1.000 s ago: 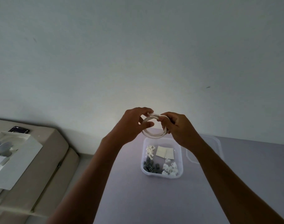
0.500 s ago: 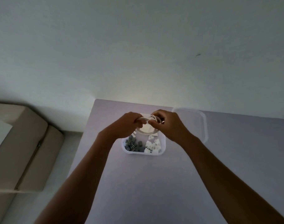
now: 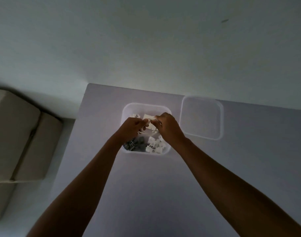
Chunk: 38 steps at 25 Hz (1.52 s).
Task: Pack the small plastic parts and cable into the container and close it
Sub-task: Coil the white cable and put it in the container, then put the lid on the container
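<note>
Where wall [image 3: 146,48] meets table [image 3: 146,194]

A coiled white cable [image 3: 149,132] sits inside the open clear square plastic container [image 3: 129,106], above grey plastic parts [image 3: 135,145] and white plastic parts [image 3: 155,145]. The clear square lid [image 3: 202,117] lies flat just beside it.

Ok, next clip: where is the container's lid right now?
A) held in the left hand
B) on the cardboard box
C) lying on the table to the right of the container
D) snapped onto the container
C: the clear lid lies flat on the table right of the open container, while both hands hold the cable.
</note>
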Motion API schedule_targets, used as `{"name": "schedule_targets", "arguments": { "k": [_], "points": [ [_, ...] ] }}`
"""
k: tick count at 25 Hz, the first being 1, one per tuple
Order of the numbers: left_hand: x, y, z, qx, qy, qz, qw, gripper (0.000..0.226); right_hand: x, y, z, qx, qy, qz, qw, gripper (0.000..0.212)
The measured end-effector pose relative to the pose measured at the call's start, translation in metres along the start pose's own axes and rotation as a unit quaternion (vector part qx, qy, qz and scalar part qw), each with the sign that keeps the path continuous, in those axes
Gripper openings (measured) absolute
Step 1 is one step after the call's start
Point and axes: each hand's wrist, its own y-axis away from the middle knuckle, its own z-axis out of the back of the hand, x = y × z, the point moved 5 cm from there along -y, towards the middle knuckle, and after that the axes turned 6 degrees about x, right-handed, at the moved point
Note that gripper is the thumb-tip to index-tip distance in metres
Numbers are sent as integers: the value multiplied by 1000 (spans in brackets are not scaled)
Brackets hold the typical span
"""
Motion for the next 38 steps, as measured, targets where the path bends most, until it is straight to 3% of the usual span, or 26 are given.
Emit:
{"name": "schedule_targets", "arguments": {
  "k": [5, 7, 9, 11, 14, 16, 21, 24, 27, 30, 35, 38],
  "points": [
    [36, -32, -12, -37, -90, 42, 994, 27, -25, -10, -30, 52, -11, -68, 996, 34],
    [42, -37, -17, -54, -108, 47, 992, 27, -29, -6, -19, -10, -36, -68, 997, 34],
    [49, -38, -23, -64, -122, 48, 989, 25, -37, 2, 5, -125, -17, -59, 990, 25],
    [56, -39, -26, -70, -147, 49, 985, 26, -67, 10, 19, -184, 23, -112, 976, 20],
    [61, -39, -31, -69, -208, 59, 974, 27, -126, 31, 13, -107, 78, -260, 956, 34],
    [61, -40, -34, -69, -241, 55, 967, 27, -150, 45, 5, -58, 99, -300, 947, 36],
    [61, -39, -36, -90, -293, 50, 951, 27, -158, 49, -2, -41, 108, -273, 955, 31],
    [57, -36, -34, -103, -296, 52, 948, 29, -161, 60, -1, -61, 139, -258, 954, 18],
    [48, -32, -31, -114, -284, 40, 951, 29, -143, 68, 22, -158, 110, -180, 965, 15],
    [37, -27, -23, -136, -241, 18, 961, 29, -103, 75, 70, -285, 70, -96, 951, 14],
    [19, -14, -6, -161, -164, -7, 973, 30, -22, 94, 143, -388, -92, -27, 917, 21],
    [4, 0, 9, -177, -129, -5, 976, 32, 13, 95, 166, -404, -273, 14, 873, 18]
  ]
}}
